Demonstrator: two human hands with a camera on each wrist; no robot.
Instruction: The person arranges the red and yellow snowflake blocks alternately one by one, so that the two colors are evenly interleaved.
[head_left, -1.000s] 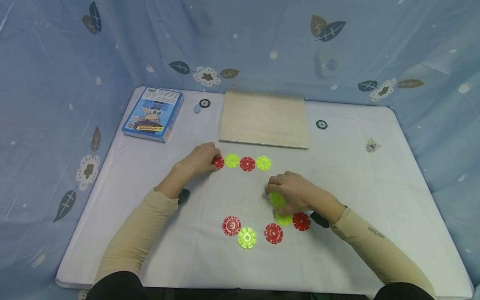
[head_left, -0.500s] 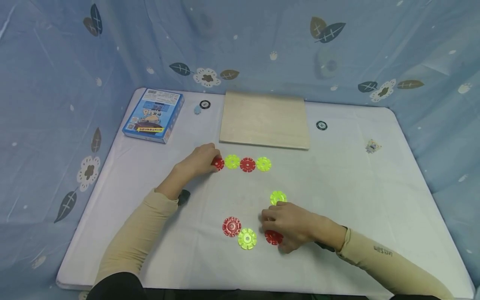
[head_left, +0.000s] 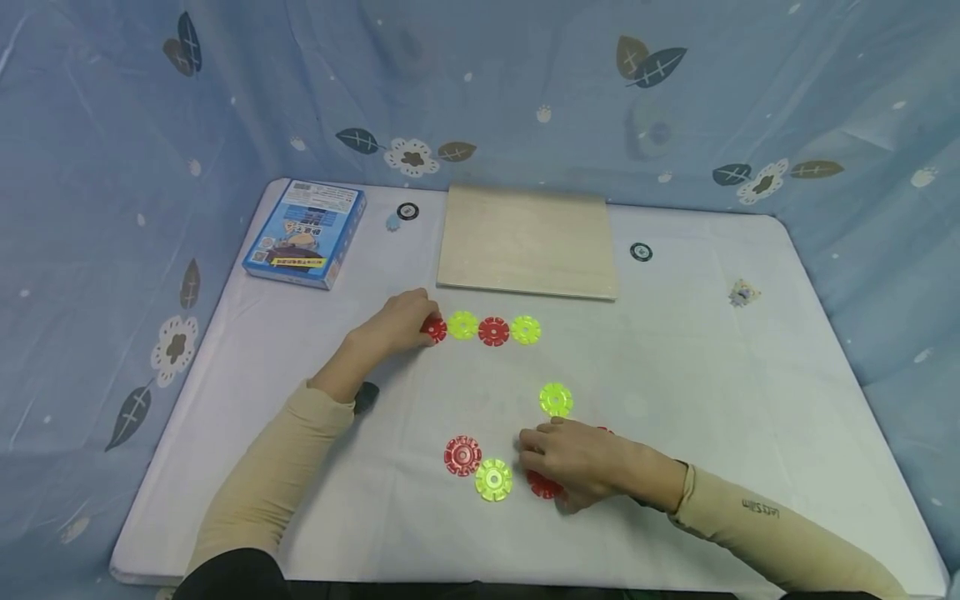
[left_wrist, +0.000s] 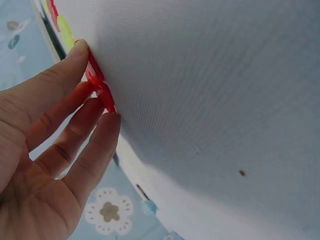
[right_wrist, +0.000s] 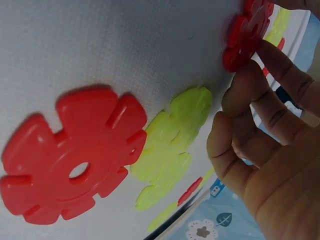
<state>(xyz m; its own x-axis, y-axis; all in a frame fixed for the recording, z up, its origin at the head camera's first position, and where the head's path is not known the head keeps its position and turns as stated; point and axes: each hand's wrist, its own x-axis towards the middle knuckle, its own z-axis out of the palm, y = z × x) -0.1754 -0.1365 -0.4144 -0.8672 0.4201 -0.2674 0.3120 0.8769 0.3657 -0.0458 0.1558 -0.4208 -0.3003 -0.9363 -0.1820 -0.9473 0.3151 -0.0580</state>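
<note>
My left hand (head_left: 401,321) pinches a red notched snowflake disc (left_wrist: 97,85) at the left end of a row. Beside that disc, the row goes on with a yellow-green disc (head_left: 462,325), a red one (head_left: 493,332) and another yellow-green one (head_left: 526,330). Nearer the front, my right hand (head_left: 577,458) holds a red disc (right_wrist: 247,35) by its edges, low on the table. Under its palm lie a yellow-green disc (right_wrist: 167,145) and a red disc (right_wrist: 75,155), mostly hidden in the head view. Another yellow-green disc (head_left: 556,400) is just beyond the knuckles.
Left of my right hand lie a red disc (head_left: 462,456) and a yellow-green disc (head_left: 493,480), edges close together. A wooden board (head_left: 527,242) lies at the back, with a blue box (head_left: 303,233) to its left. The white table (head_left: 712,375) meets a blue patterned curtain (head_left: 540,108).
My right hand has moved toward the front, off the upper yellow-green disc, to the red disc. My left hand stays at the row's left end.
</note>
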